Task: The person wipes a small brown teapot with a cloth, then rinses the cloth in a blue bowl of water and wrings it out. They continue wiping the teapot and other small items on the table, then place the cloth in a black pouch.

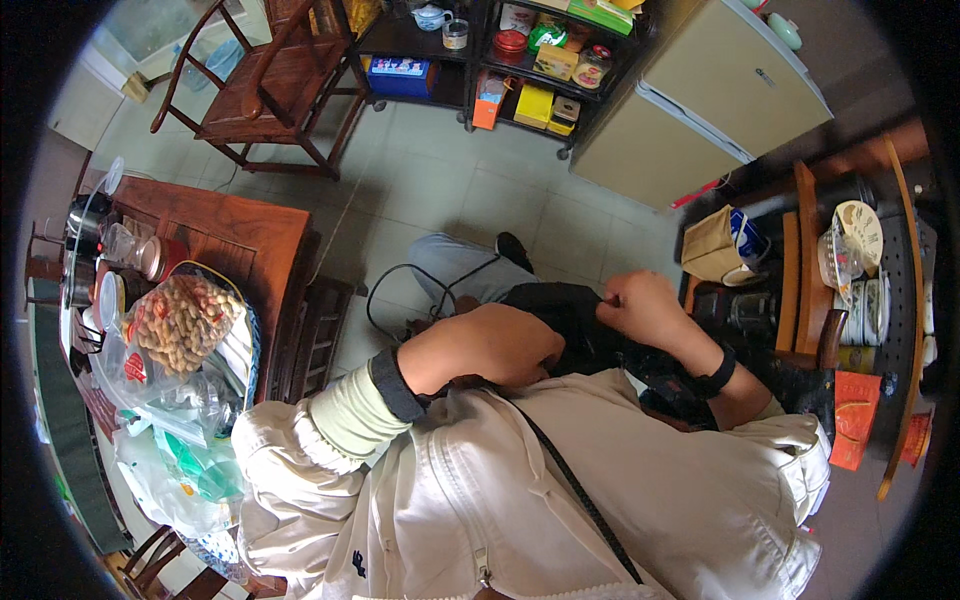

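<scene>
Over my lap lies a dark, black item [560, 306] that looks like cloth or a soft bag; its exact kind does not show. My left hand [495, 345] rests at its near left side, fingers curled in and mostly turned out of sight. At its right edge is my right hand [645, 305], closed with the fingertips pinched together. Whatever either hand grips is hidden or too small to name. A thin black cable [372, 293] loops out to the left of my left hand, beside my grey trouser leg [440, 262].
On my left stands a wooden table [235, 235] with a bag of peanuts [185, 322], jars and plastic bags. Ahead are a wooden armchair [270, 100], a black shelf rack [465, 65] and a fridge [690, 100]. Wooden shelving [812, 260] with bowls and a paper bag [712, 247] is at right.
</scene>
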The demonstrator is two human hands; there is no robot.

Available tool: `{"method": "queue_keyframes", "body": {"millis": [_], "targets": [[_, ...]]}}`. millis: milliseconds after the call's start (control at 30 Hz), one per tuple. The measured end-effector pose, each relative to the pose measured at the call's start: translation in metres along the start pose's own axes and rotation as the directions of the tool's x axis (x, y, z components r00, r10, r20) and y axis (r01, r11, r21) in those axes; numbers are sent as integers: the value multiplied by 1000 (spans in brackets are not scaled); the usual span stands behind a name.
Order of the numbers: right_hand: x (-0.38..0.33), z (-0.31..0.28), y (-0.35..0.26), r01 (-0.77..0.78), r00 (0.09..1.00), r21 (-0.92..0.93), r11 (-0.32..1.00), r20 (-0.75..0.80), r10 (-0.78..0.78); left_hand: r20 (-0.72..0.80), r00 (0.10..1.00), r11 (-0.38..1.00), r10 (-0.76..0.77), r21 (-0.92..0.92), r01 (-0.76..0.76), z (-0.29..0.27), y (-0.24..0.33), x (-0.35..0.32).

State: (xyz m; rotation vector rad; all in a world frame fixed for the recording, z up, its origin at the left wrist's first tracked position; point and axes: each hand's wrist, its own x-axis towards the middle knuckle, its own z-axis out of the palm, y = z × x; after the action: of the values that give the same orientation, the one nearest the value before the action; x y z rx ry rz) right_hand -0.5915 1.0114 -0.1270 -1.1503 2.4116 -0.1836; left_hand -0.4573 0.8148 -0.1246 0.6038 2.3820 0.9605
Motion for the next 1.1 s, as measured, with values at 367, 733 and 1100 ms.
{"method": "queue_keyframes", "body": {"millis": [367, 733, 1100], "targets": [[-21, 19, -4, -275, 904, 221, 936, 392, 173, 170, 983, 980, 69, 174, -99, 10, 18, 12], [-40, 42, 26, -437, 899, 715, 546, 332, 284, -42, 972, 953, 232, 212, -218, 22, 19, 22], [-33, 32, -6, -486, 808, 848, 211, 344, 479, 68, 982, 956, 176, 224, -187, 32, 18, 8]]}}
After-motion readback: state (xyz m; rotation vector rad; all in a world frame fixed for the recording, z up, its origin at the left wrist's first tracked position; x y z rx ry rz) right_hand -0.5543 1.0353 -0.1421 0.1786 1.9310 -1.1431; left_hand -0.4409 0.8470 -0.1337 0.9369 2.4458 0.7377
